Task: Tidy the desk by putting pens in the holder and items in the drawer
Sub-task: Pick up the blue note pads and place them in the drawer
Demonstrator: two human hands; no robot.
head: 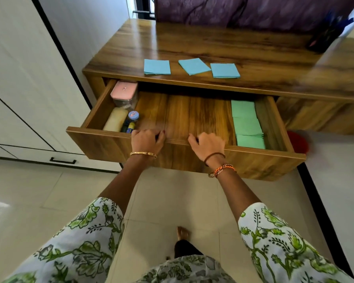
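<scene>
Head view looks down on a wooden desk [192, 43] with its drawer [192, 115] pulled out toward the person. Both hands grasp the top edge of the drawer front — the left hand [147, 140] at about 7 o'clock of the drawer's floor, the right hand [207, 145] just at 5 o'clock of it, fingers of each curled over the edge into the drawer.

Inside the drawer, at 9 o'clock, a clear box with a pink lid [124, 92] sits in the far left corner; nearer the front lie a cream-coloured pouch [116, 119], a small jar with a blue lid [133, 116] and a blurred dark item with a yellow end [129, 126]. At 3 o'clock three green paper pads [246, 125] lie in a row from back to front, each touching the next.

On the desk top, at 12 o'clock of the drawer, three blue paper pads [192, 67] lie near the front edge — the middle one tilted, its corner touching or overlapping the right one. At 2 o'clock, far back, a dark pen holder [320, 40] stands with blue pens [337, 23] in it, blurred.
</scene>
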